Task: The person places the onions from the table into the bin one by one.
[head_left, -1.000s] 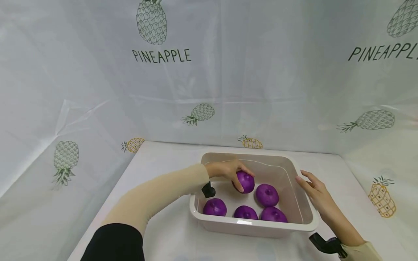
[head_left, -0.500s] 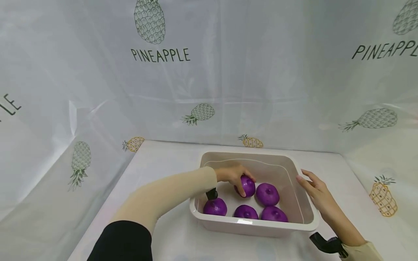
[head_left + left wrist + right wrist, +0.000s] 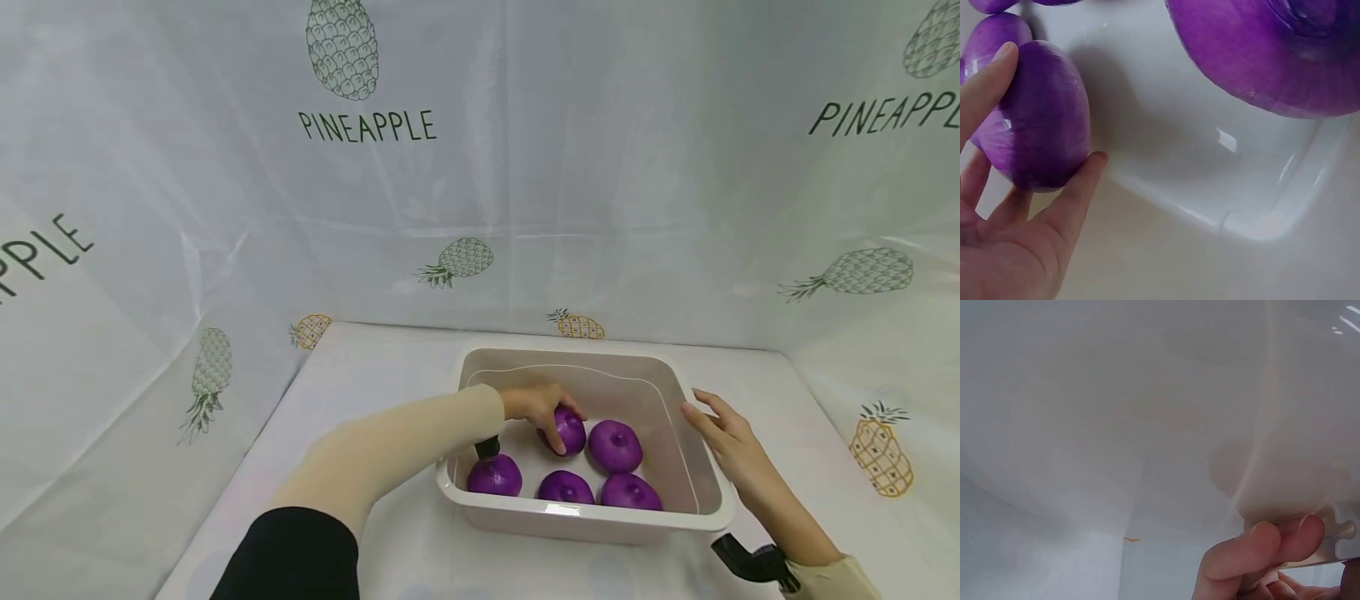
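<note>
A pale plastic tub [image 3: 555, 527] stands on the white table with several purple onions inside. My left hand [image 3: 534, 404] reaches over its left side and grips one onion [image 3: 572, 432] low in the tub. In the left wrist view, thumb and fingers curl round this onion [image 3: 1054, 119]. Right beside it in the head view sits another onion [image 3: 615, 446]. Along the front wall lie the left onion [image 3: 495, 476], the middle onion [image 3: 565, 487] and the right onion [image 3: 632, 492]. My right hand [image 3: 731, 442] holds the tub's right rim, its fingers [image 3: 1241, 553] curled against the outside.
The white table [image 3: 397, 358] extends round the tub on all sides. Behind it hangs a pale sheet [image 3: 630, 192] printed with pineapples, which also covers the left and right sides.
My left hand has moved slightly right and down with the onion, bringing it closer to the onion beside it, and is now nearly still. The right hand stays on the rim.
</note>
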Demonstrator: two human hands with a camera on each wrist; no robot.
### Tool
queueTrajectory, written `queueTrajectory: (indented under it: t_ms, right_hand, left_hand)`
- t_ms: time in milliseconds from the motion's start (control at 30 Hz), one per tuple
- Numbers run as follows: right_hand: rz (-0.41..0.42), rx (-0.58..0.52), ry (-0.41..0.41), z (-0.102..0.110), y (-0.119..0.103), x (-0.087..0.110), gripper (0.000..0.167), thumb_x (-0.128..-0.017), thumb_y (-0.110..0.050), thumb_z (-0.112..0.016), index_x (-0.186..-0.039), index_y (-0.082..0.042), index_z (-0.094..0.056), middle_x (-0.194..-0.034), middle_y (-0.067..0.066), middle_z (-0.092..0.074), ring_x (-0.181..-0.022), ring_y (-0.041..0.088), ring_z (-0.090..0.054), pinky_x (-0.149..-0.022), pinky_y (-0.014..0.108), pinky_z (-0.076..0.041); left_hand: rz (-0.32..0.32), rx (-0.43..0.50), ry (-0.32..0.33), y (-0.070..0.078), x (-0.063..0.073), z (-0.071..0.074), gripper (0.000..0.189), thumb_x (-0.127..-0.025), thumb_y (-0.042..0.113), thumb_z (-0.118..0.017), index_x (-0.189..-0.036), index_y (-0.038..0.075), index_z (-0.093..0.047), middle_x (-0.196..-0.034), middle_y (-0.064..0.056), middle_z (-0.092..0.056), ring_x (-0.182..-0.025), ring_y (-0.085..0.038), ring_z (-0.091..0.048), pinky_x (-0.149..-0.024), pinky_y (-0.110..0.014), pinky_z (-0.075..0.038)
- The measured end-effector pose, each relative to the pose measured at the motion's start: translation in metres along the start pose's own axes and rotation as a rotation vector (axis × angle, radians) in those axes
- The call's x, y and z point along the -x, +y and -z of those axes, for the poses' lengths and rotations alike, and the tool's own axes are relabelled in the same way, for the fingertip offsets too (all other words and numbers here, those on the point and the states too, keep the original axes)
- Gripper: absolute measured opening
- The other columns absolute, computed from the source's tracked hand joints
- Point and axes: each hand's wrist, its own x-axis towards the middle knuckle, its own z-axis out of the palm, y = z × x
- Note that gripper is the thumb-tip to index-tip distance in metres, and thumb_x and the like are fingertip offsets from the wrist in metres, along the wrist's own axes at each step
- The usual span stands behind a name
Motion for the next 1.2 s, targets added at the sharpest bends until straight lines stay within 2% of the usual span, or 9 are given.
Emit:
queueTrajectory:
  t_ms: [200,300,467,533,767,867,1000,1133,1200]
  right_hand:
    - [-0.005,-0.003,0.0,0.0,0.001,0.0,0.055,-0.108,-0.027,-0.044,-0.149,0.007,-0.028,-0.126,0.044,-0.051,-0.095,0.034,-0.068,-0.067,0.036,-0.059]
    - [-0.004,-0.002,0.001,0.0,0.001,0.0,0.054,-0.108,-0.027,-0.044,-0.149,0.007,-0.029,-0.126,0.043,-0.052,-0.092,0.026,-0.068,-0.067,0.035,-0.059]
    - [-0.002,-0.014,-0.001,0.0,0.001,0.0,0.05,-0.108,-0.026,-0.044,-0.147,0.004,-0.032,-0.125,0.041,-0.054,-0.086,0.012,-0.067,-0.066,0.034,-0.059]
    - [-0.005,-0.015,-0.001,0.001,0.002,0.0,0.05,-0.108,-0.026,-0.044,-0.147,0.004,-0.032,-0.126,0.041,-0.053,-0.086,0.013,-0.067,-0.066,0.034,-0.059]
    - [-0.004,0.005,0.001,0.0,0.0,-0.001,0.055,-0.108,-0.027,-0.043,-0.149,0.007,-0.028,-0.129,0.044,-0.049,-0.099,0.036,-0.066,-0.069,0.036,-0.059]
    - [0.006,0.008,-0.003,-0.001,-0.001,-0.002,0.056,-0.108,-0.027,-0.043,-0.15,0.007,-0.028,-0.129,0.044,-0.049,-0.099,0.039,-0.066,-0.069,0.038,-0.06]
    - [0.008,0.007,-0.003,-0.001,-0.001,-0.002,0.052,-0.108,-0.027,-0.044,-0.147,0.006,-0.032,-0.126,0.042,-0.052,-0.091,0.025,-0.068,-0.067,0.036,-0.06]
    - [0.004,0.001,-0.01,0.0,0.0,0.0,0.049,-0.109,-0.026,-0.043,-0.146,0.005,-0.033,-0.124,0.041,-0.055,-0.083,0.01,-0.066,-0.065,0.033,-0.059]
    - [0.0,0.0,-0.014,0.001,0.0,0.001,0.05,-0.109,-0.027,-0.043,-0.146,0.005,-0.032,-0.124,0.041,-0.055,-0.082,0.008,-0.066,-0.064,0.033,-0.058]
  left_hand:
    - [0.004,-0.046,-0.029,-0.002,-0.003,-0.005,0.066,-0.074,0.015,-0.09,-0.135,0.013,-0.064,-0.134,-0.001,-0.063,-0.119,-0.006,-0.054,-0.094,-0.011,-0.039]
    - [0.001,-0.062,-0.039,-0.003,-0.004,-0.009,0.067,-0.076,0.017,-0.089,-0.137,0.014,-0.062,-0.136,-0.003,-0.061,-0.123,-0.009,-0.053,-0.097,-0.012,-0.038]
    - [0.017,-0.074,-0.045,-0.001,-0.004,-0.011,0.066,-0.077,0.02,-0.088,-0.138,0.017,-0.062,-0.137,0.0,-0.06,-0.122,-0.007,-0.053,-0.098,-0.012,-0.037]
    - [0.018,-0.066,-0.046,-0.001,-0.004,-0.011,0.067,-0.077,0.019,-0.088,-0.138,0.017,-0.061,-0.137,-0.001,-0.06,-0.123,-0.007,-0.052,-0.099,-0.013,-0.037]
    - [-0.011,-0.054,-0.053,-0.005,-0.006,-0.006,0.068,-0.076,0.013,-0.088,-0.138,0.011,-0.061,-0.138,-0.005,-0.059,-0.126,-0.012,-0.051,-0.099,-0.012,-0.036]
    - [-0.008,-0.042,-0.053,-0.004,-0.003,0.0,0.067,-0.076,0.011,-0.088,-0.138,0.01,-0.061,-0.138,-0.005,-0.06,-0.115,-0.007,-0.054,-0.085,-0.015,-0.046]
    - [0.036,0.029,-0.077,-0.001,0.005,0.008,0.066,-0.078,0.008,-0.086,-0.139,0.01,-0.06,-0.139,-0.006,-0.059,-0.085,-0.012,-0.057,-0.064,-0.03,-0.054]
    - [0.105,0.035,-0.111,0.006,0.013,0.017,0.065,-0.084,0.013,-0.082,-0.143,0.014,-0.056,-0.141,-0.004,-0.057,-0.07,-0.013,-0.054,-0.064,-0.035,-0.054]
    - [0.107,-0.015,-0.117,0.011,0.018,0.023,0.064,-0.086,0.018,-0.08,-0.145,0.014,-0.055,-0.14,-0.005,-0.058,-0.076,-0.011,-0.056,-0.065,-0.028,-0.051]
